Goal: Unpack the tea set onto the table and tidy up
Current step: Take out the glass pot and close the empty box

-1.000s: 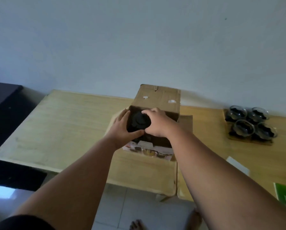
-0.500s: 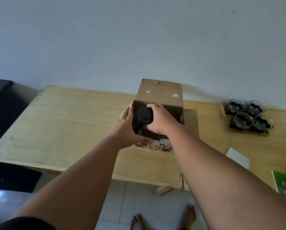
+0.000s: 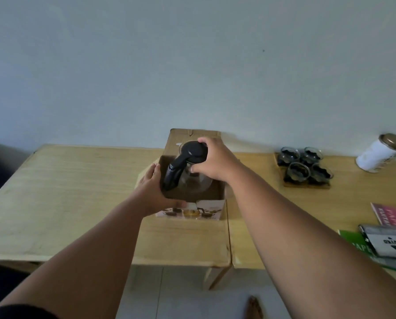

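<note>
A pale wooden table runs along the wall, its top smooth with faint grain and a seam where a second table butts against it on the right. Near the far edge stands an open cardboard box, brown and matte, its rear flap upright against the wall and a printed picture of the tea set on its near face.

The teapot sits half out of the box mouth, upright, its long axis vertical, so the way out is straight up. Its belly is clear rounded glass; the lid and the curved handle are dull black, probably plastic. The handle points toward the person's left and near side.

The right hand is the nearer one to the pot: it comes from the right and is clenched over the lid and upper shoulder, thumb low on the glass. The left hand is pressed around the box's near left corner, gripping cardboard, not the pot.

Well to the right, four small glass cups with dark fittings cluster on a little wooden tray. Beyond them stands a tilted-looking white tin with a bronze lid, and some printed booklets lie at the table's right end.
</note>
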